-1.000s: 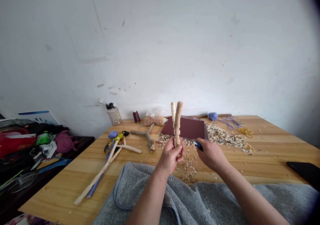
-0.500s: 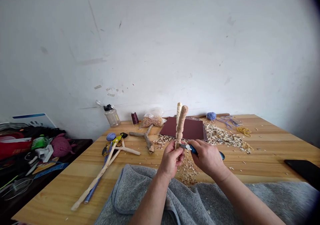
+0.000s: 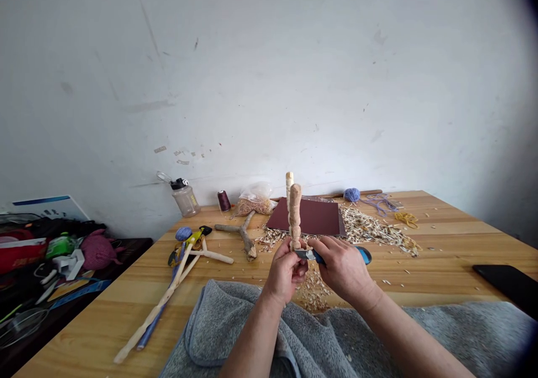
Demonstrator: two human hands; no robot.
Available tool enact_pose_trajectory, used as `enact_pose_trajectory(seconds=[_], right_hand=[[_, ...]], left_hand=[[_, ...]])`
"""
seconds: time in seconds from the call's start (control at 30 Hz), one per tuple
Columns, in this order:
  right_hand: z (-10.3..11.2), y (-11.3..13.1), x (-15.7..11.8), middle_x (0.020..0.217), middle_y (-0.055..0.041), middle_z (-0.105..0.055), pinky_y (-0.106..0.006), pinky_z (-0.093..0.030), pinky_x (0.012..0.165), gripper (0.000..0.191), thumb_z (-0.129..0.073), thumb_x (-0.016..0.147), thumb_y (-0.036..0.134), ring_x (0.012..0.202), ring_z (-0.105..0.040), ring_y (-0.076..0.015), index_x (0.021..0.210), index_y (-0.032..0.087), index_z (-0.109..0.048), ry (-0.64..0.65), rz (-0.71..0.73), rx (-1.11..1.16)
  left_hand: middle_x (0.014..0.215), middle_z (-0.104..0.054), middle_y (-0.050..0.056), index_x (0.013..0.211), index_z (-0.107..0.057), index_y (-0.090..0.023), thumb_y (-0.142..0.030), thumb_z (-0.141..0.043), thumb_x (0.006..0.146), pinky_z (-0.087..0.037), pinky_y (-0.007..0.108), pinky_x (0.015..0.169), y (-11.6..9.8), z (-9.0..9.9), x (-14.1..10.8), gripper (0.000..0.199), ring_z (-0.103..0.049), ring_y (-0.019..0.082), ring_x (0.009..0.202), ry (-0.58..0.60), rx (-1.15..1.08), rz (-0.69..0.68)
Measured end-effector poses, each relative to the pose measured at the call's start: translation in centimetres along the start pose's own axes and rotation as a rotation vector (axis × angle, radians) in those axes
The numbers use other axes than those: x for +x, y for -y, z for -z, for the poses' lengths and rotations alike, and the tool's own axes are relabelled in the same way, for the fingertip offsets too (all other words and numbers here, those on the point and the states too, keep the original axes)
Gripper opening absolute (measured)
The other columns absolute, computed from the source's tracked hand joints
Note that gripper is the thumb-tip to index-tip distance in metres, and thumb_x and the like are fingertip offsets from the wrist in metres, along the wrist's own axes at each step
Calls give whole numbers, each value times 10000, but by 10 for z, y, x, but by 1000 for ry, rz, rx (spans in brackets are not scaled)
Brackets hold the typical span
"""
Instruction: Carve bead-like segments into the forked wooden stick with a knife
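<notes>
My left hand (image 3: 284, 271) is closed around the lower part of a peeled forked branch (image 3: 295, 212). Its two prongs point up, the browner one nearer me and a paler one behind it; the fork itself is hidden in my fingers. In my right hand (image 3: 345, 266) is a utility knife (image 3: 363, 254) with a blue handle, the fingers wrapped round it. Its blade lies against the branch just above my left thumb. Beneath both hands, small wood shavings (image 3: 313, 294) are scattered on the table.
A grey towel (image 3: 235, 310) covers the table's near edge. Around the hands lie a maroon sheet (image 3: 305, 215), a shavings pile (image 3: 374, 226), an unpeeled forked branch (image 3: 246, 235) and peeled sticks (image 3: 168, 294). A bottle (image 3: 185, 198) stands back left; a black flat object (image 3: 506, 282) lies right.
The branch has swung more upright, its prongs overlapping differently. The knife blade now lies flatter across the wood, and its handle has tipped slightly. The whole view has shifted a little.
</notes>
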State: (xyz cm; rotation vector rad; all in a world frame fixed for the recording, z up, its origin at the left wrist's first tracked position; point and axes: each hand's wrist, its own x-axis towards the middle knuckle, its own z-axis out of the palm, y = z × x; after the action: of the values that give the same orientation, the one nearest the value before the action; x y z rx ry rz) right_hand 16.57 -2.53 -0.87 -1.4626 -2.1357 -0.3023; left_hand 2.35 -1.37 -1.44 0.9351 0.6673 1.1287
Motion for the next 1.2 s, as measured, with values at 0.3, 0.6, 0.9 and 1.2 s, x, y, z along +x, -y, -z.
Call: enact_pose_trajectory(seconds=[0.3, 0.6, 0.9, 1.2], right_hand=[[6, 7, -3, 815, 0, -627, -251, -290, 615, 210, -467, 785, 186, 732, -561, -151, 958, 245, -570, 25, -70, -10], [9, 10, -2, 816, 13, -639, -262, -262, 567, 231, -479, 787, 187, 699, -580, -145, 986, 263, -569, 54, -101, -51], [11, 10, -3, 828, 19, -649, -262, -273, 572, 231, -495, 788, 204, 703, -589, -144, 992, 275, -578, 63, -94, -56], [10, 10, -4, 829, 19, -643, -258, -282, 605, 250, -502, 787, 189, 724, -580, -146, 1005, 283, -580, 31, -65, -36]], left_hand=[[450, -416, -68, 669, -426, -183, -229, -602, 630, -135, 168, 357, 3, -6, -1, 187, -330, 39, 368, -65, 5, -28], [450, -396, -82, 663, -407, -192, -228, -606, 621, -141, 161, 349, 5, -10, -2, 207, -312, 37, 374, -81, 48, -29], [413, -345, -112, 665, -387, -204, -172, -605, 590, -165, 163, 340, 6, -10, -1, 233, -263, 28, 342, -71, 121, -66], [395, -350, -117, 693, -426, -205, -149, -564, 581, -174, 169, 324, 8, -12, -1, 186, -269, 32, 315, -98, 179, -92]])
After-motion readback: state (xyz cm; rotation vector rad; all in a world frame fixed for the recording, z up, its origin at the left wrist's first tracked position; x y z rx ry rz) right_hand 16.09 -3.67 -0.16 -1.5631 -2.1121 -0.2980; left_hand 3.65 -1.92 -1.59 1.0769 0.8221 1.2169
